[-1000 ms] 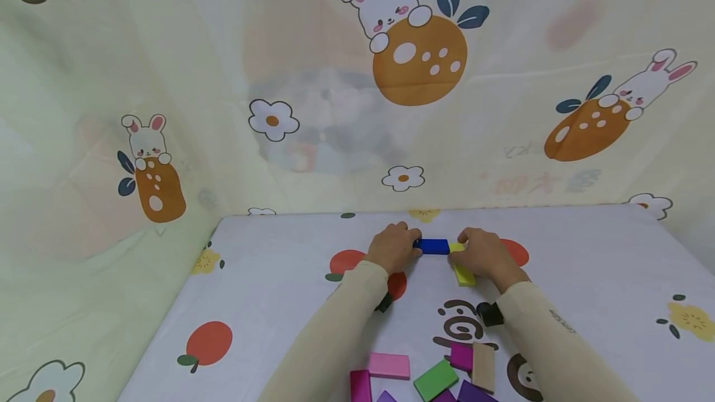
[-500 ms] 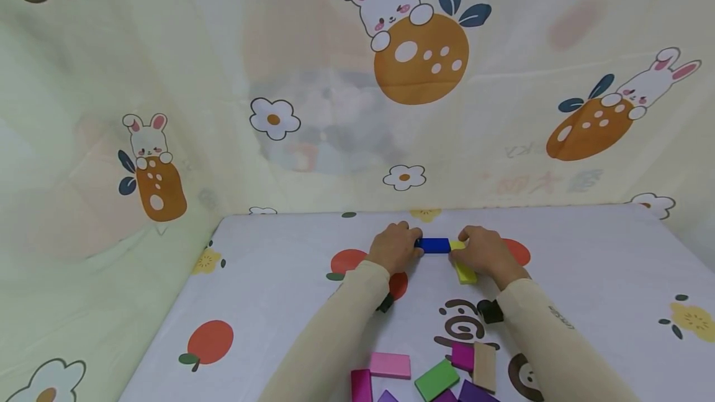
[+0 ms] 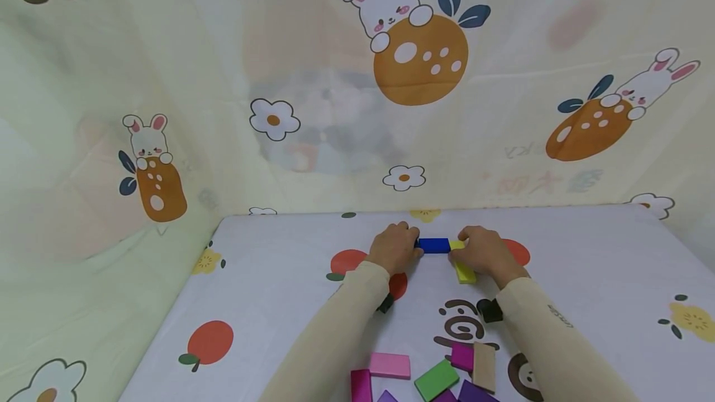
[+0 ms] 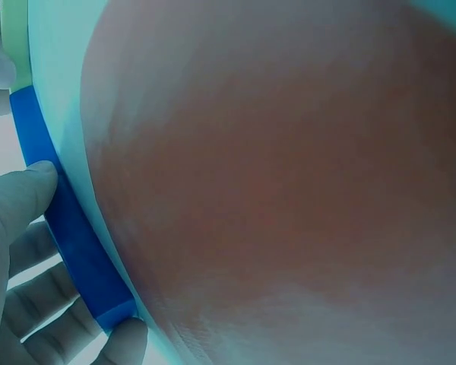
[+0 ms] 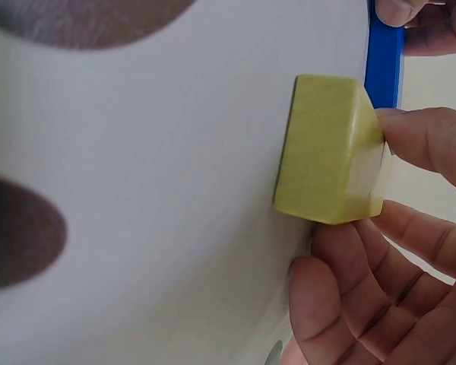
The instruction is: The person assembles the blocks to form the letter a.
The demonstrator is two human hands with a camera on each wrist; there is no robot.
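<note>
Left fingers (image 4: 39,296) hold a long, smooth, straight-edged blue block (image 4: 74,224).

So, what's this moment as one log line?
left grip: holds blue block; right grip: holds yellow block; blue-yellow contact: apparent; pink block: nearer the person

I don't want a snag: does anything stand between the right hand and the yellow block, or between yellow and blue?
Nothing visible. The right hand pinches the yellow block, and in the head view yellow meets the blue block with no gap showing.
</note>
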